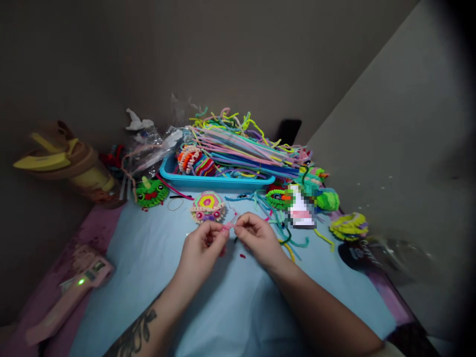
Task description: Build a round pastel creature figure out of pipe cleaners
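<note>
Thumb and fingers of my left hand (pixel 204 245) are pinched on a small pink pipe cleaner piece (pixel 227 226). Pressed close beside it, my right hand (pixel 259 239) pinches the other end of the same piece; its exact shape is partly hidden by the fingertips. Just beyond my left hand lies a round pipe-cleaner figure (pixel 207 203) with pink, yellow and white rings and two eyes. A tiny dark red scrap (pixel 242 256) rests on the light blue cloth (pixel 148 267) below my hands. Loose teal pipe cleaners (pixel 273 206) spread out beyond my right hand.
A blue tray (pixel 219 182) piled with pipe cleaners (pixel 238 148) stands at the back. Around it are a green pipe-cleaner figure (pixel 151 193), clear plastic bags (pixel 148 153) and a phone (pixel 290 131). A glue gun (pixel 74 292) and a lidded cup (pixel 84 173) are left; a yellow piece (pixel 349 227) is right.
</note>
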`<state>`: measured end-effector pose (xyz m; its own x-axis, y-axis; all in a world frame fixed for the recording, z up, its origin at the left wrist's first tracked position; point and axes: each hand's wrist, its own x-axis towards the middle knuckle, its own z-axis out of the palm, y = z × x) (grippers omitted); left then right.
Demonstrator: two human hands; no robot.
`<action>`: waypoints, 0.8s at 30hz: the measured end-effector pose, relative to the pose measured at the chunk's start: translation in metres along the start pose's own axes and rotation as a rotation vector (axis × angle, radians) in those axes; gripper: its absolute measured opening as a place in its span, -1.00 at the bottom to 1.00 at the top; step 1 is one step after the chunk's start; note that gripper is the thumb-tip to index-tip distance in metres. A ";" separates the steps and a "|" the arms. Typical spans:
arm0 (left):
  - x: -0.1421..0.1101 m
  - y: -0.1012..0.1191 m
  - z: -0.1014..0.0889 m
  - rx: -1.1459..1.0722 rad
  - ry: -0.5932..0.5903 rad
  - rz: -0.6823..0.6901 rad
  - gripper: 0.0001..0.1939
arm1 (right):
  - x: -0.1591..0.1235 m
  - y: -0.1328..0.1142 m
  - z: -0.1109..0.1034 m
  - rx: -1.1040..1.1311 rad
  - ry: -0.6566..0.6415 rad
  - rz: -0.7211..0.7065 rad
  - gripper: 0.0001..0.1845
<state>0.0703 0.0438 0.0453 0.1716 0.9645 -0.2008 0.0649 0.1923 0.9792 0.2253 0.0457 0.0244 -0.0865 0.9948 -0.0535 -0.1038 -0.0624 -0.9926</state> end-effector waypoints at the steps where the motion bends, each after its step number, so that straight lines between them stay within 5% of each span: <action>1: 0.000 0.001 0.000 -0.017 -0.013 -0.017 -0.75 | 0.000 0.001 0.000 0.024 -0.008 0.023 -0.73; 24: -0.002 0.000 -0.002 -0.267 -0.413 -0.137 -0.60 | -0.001 -0.002 -0.001 0.304 -0.132 0.151 -0.64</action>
<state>0.0683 0.0419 0.0458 0.5568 0.7855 -0.2701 -0.1300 0.4035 0.9057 0.2264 0.0450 0.0260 -0.2486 0.9547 -0.1633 -0.3683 -0.2491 -0.8957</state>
